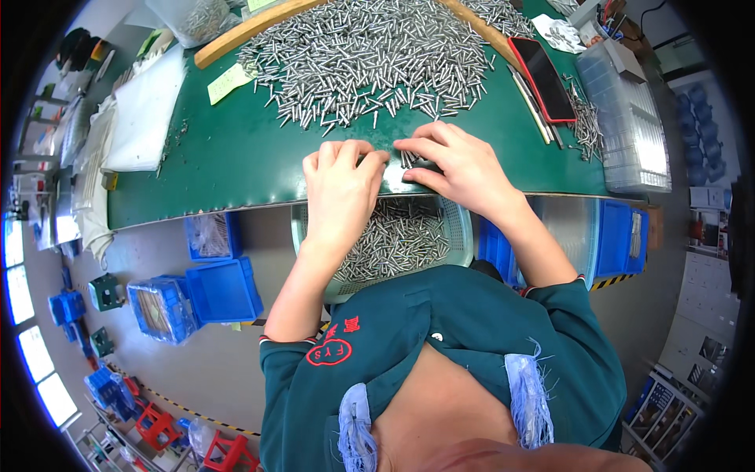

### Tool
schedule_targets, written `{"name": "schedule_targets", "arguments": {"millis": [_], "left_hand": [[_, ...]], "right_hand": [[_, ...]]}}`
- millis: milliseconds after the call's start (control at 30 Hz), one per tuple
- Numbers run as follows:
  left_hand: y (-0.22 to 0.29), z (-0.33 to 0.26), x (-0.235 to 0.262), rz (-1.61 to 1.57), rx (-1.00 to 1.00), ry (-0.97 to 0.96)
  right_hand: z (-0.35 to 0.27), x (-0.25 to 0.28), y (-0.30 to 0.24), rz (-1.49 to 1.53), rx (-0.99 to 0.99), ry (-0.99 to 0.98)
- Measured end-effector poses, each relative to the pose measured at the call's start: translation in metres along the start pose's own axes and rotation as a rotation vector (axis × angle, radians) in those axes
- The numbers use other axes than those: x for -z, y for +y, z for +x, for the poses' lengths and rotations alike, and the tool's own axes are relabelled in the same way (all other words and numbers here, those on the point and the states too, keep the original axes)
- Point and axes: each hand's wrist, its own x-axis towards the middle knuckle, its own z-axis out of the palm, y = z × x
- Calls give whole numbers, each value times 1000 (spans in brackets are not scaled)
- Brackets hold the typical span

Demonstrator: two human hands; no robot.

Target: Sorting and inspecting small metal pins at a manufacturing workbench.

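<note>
A broad heap of small silver metal pins (pixel 370 59) is spread over the green tabletop (pixel 244 149). At the table's near edge my right hand (pixel 464 169) has a few pins (pixel 409 159) between its thumb and fingers. Beside it on the left, my left hand (pixel 340 185) is closed, its fingers curled down and its fingertips close to those pins; whatever they hold is hidden. Below the edge, in front of my body, a pale green plastic basket (pixel 462 236) contains many more pins (pixel 397 240).
Wooden strips (pixel 255 33) border the heap. To the right lie a red-cased phone (pixel 543 79), thin rods (pixel 532 106), loose pins (pixel 583 122) and a clear plastic case (pixel 633 118). White sheets (pixel 145 114) cover the table's left side. Blue bins (pixel 224 289) stand below.
</note>
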Motion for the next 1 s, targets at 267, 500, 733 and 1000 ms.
{"name": "schedule_targets", "arguments": {"millis": [267, 500, 733, 1000], "left_hand": [[-57, -17, 26, 439, 327, 130], [-21, -19, 41, -323, 293, 91], [30, -45, 8, -997, 425, -468], [15, -51, -14, -1820, 935, -649]], "right_hand": [[-3, -5, 4, -55, 39, 0], [-1, -1, 4, -10, 8, 9], [5, -13, 0, -152, 54, 31], [-10, -7, -5, -95, 68, -5]]}}
